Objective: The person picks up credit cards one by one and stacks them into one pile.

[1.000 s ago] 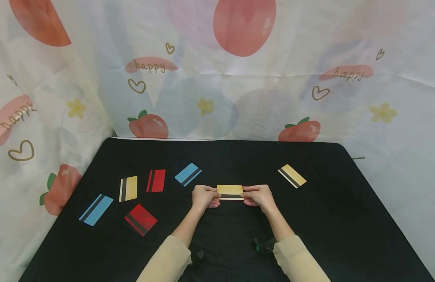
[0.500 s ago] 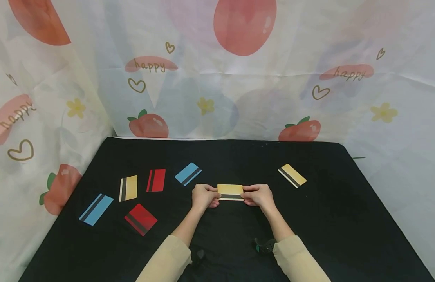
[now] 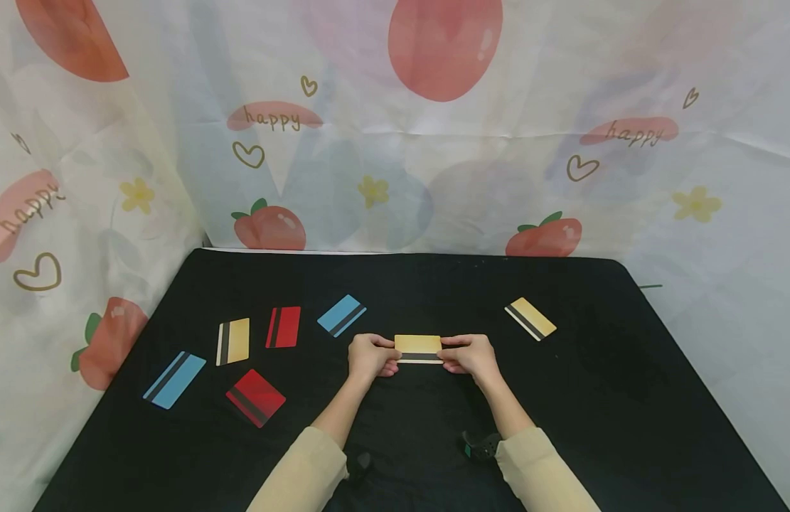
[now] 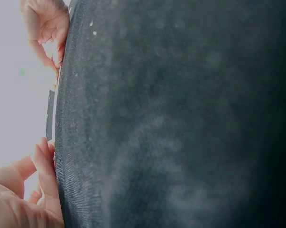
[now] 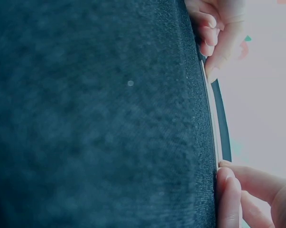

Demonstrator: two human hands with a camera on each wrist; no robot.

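A gold card with a dark stripe and a white lower edge lies level across the middle of the head view. My left hand pinches its left end between thumb and fingers, and my right hand pinches the right end the same way. In the right wrist view the card's thin pale edge runs right along the black cloth, between the fingertips of both hands. The left wrist view has my left hand at the bottom and the right one at the top.
Left of the hands lie two blue cards, two red cards and another gold card. One more gold card lies at the right. Black cloth covers the table; a printed curtain hangs behind it.
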